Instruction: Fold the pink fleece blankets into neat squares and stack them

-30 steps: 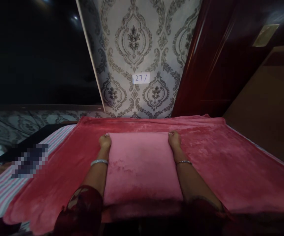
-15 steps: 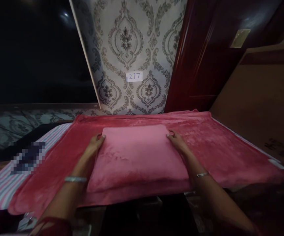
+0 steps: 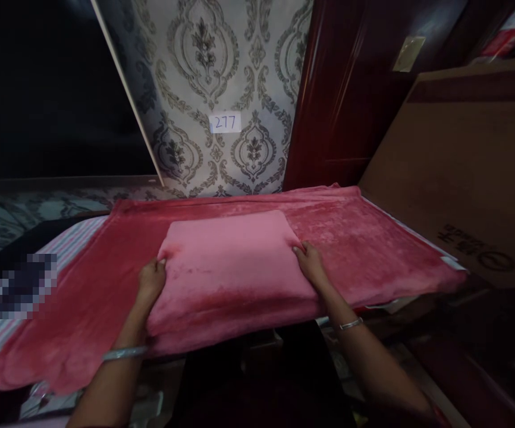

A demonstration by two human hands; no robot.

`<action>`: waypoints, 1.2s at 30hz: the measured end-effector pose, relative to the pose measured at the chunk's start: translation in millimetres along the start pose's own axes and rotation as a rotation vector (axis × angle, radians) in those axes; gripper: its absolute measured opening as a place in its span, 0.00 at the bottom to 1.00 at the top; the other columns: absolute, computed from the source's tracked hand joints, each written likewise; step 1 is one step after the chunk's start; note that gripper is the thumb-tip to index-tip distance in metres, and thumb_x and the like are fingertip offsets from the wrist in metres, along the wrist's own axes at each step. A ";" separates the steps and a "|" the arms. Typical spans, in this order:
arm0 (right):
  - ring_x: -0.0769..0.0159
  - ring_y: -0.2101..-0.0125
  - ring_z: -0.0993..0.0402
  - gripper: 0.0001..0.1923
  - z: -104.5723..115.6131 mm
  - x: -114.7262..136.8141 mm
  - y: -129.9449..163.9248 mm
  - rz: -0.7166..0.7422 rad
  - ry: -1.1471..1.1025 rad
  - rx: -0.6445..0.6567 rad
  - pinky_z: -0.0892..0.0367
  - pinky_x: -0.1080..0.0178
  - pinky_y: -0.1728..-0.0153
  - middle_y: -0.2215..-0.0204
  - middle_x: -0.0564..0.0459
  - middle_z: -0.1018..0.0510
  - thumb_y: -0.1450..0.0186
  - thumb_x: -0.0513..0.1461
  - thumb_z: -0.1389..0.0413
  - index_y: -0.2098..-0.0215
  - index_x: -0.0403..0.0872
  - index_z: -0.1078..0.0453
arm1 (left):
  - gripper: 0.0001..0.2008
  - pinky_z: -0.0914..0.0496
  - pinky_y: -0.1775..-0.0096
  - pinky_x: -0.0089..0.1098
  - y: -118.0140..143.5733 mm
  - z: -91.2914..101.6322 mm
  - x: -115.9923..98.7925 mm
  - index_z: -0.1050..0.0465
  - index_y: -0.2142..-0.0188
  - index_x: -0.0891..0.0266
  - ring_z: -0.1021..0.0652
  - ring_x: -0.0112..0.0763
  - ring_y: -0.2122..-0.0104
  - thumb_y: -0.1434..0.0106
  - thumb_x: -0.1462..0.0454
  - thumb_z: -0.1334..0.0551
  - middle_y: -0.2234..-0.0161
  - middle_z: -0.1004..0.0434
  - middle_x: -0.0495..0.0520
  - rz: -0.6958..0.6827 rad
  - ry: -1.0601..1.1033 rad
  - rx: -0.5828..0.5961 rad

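Observation:
A pink plush blanket (image 3: 235,255), folded into a thick rectangle, lies in front of me. My left hand (image 3: 151,278) grips its left side, thumb on top and the other fingers mostly hidden. On the opposite side, my right hand (image 3: 310,260) pinches the edge near the far right corner, where the fabric puckers. Underneath spreads a larger red-pink plush cloth (image 3: 373,238), covering most of the surface. Each wrist wears a bangle.
Striped fabric (image 3: 77,232) shows at the left, with a blurred-out patch on it. A large cardboard box (image 3: 471,160) stands at the right. Behind are a dark screen (image 3: 52,89), patterned wallpaper with a paper label (image 3: 225,122) reading 277, and a dark red wooden panel (image 3: 342,77).
My view has turned a little to the right. Both hands have slid nearer along the folded blanket's sides, and its edges now pucker under the grip.

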State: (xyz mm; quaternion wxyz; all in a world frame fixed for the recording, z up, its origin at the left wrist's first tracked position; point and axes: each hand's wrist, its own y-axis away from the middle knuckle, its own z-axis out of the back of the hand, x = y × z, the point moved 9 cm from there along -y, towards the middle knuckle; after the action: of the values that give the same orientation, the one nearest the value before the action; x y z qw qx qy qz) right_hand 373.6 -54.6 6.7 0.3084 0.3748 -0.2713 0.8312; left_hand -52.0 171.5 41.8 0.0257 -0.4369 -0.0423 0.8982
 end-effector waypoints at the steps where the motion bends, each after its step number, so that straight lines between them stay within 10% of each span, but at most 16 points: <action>1: 0.58 0.67 0.28 0.11 1.6 0.9 2.0 0.011 -0.014 0.013 0.35 0.61 0.64 0.69 0.48 0.22 0.39 0.44 0.50 0.68 0.46 0.30 | 0.09 0.30 0.65 0.33 1.8 1.1 0.3 0.34 0.79 0.56 0.22 0.47 0.63 0.42 0.63 0.44 0.77 0.25 0.55 -0.002 0.004 0.019; 11: 0.59 0.69 0.28 0.23 33.0 -23.3 60.7 0.020 -0.150 0.171 0.34 0.62 0.66 0.73 0.51 0.24 0.42 0.58 0.48 0.71 0.48 0.29 | 0.28 0.25 0.55 0.40 62.2 19.3 51.0 0.21 0.67 0.59 0.23 0.57 0.51 0.59 0.41 0.30 0.63 0.18 0.57 0.088 0.165 0.235; 18: 0.57 0.66 0.26 0.23 46.5 -28.3 80.7 0.001 -0.083 0.083 0.33 0.58 0.60 0.66 0.48 0.20 0.44 0.57 0.45 0.66 0.48 0.28 | 0.33 0.45 0.34 0.42 98.2 24.8 45.4 0.20 0.60 0.53 0.38 0.55 0.35 0.66 0.43 0.26 0.41 0.27 0.55 -0.003 0.212 0.318; 25: 0.61 0.71 0.29 0.20 52.6 -28.8 79.2 0.016 -0.049 -0.027 0.35 0.61 0.67 0.73 0.52 0.23 0.43 0.57 0.47 0.69 0.50 0.29 | 0.29 0.40 0.36 0.43 105.4 27.0 43.3 0.22 0.60 0.55 0.31 0.52 0.40 0.56 0.41 0.29 0.55 0.19 0.57 -0.059 0.258 0.311; 36: 0.62 0.70 0.29 0.23 42.7 -42.1 77.3 0.020 -0.183 0.061 0.34 0.61 0.66 0.73 0.54 0.24 0.43 0.58 0.45 0.67 0.47 0.28 | 0.34 0.40 0.37 0.48 103.5 27.3 47.4 0.23 0.53 0.61 0.31 0.52 0.40 0.46 0.37 0.38 0.45 0.25 0.61 -0.195 0.140 0.337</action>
State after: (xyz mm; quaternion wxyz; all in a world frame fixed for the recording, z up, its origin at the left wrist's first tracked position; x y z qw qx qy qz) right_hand 360.0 -148.0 -19.1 0.2623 0.4559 -0.2766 0.8043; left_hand -103.6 71.0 11.2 0.1880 -0.4815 0.0685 0.8533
